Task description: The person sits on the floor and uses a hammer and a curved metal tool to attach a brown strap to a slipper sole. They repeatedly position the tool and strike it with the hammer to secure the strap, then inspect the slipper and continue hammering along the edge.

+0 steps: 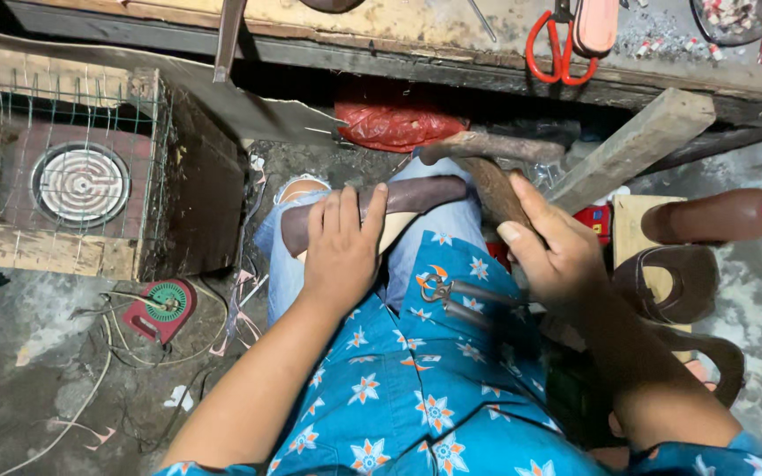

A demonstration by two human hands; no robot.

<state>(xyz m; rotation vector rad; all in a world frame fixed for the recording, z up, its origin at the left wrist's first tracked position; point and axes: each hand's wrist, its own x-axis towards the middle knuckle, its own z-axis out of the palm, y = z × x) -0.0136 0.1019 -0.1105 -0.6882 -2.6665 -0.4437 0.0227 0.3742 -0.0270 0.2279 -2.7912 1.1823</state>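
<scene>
- Head view: the left hand (343, 251) lies palm-down, fingers wrapped over a dark brown leather shoe upper stretched on a pale form (381, 211), pinning it across the lap on the knee in ripped blue jeans (288, 264).
- The right hand (556, 256) is closed around the worn wooden handle of a hammer (493, 187), whose rust-brown head (487, 145) sits just beyond the shoe piece.
- Risk, as I judge it: the left fingertips (372, 198) sit close to the hammer's path, so a glancing blow could catch them.
- The curved piece rests only on a thigh; it could roll or slip under a strike.
- Metal pincers with orange-trimmed handles (451, 295) lie loose on the blue flowered shirt (416, 388) and could slide off.
- Red-handled scissors (559, 48) rest on the wooden bench (381, 26), well apart.
</scene>
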